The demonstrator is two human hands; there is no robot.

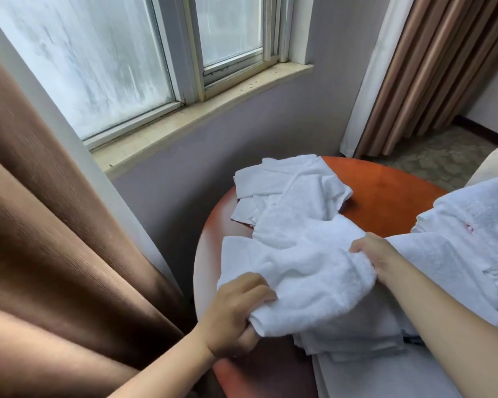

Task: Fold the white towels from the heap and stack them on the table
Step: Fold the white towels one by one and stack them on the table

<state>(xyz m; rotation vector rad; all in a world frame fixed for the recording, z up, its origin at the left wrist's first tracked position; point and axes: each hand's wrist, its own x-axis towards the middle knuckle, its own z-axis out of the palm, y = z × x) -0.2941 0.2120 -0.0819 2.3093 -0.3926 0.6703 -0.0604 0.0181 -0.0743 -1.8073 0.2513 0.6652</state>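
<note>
Curtain: a long brown fabric curtain (55,225) is seen hanging at the left, beside a frosted glass window (112,53).
Worktop: a round orange-red wooden worktop (385,196) is largely covered with white linen; bare surface is shown mainly at its far right.
Heap: a rumpled heap of thick white terry towels (472,225) is piled at the right, all of it unfolded.
Far cloths: several thinner white cloths (288,185) are laid loosely at the far side, overlapping and not squared.
Towel in hand: one thick white terry towel (305,271) is held bunched over the middle of the worktop, between the two hands.
Stack: flat layered white edges (357,343) are seen under the held towel at the near side, judged to be a folded stack already begun.
Left hand: the left hand (236,311) is set at the towel's near-left corner, its fingers (259,285) curled round the cloth.
Right hand: the right hand (377,254) is placed just beside the heap, the towel's right side pinched in its fingers (360,248).
Progress: a small part is judged done; the held towel is not yet folded, and the heap is left.
</note>
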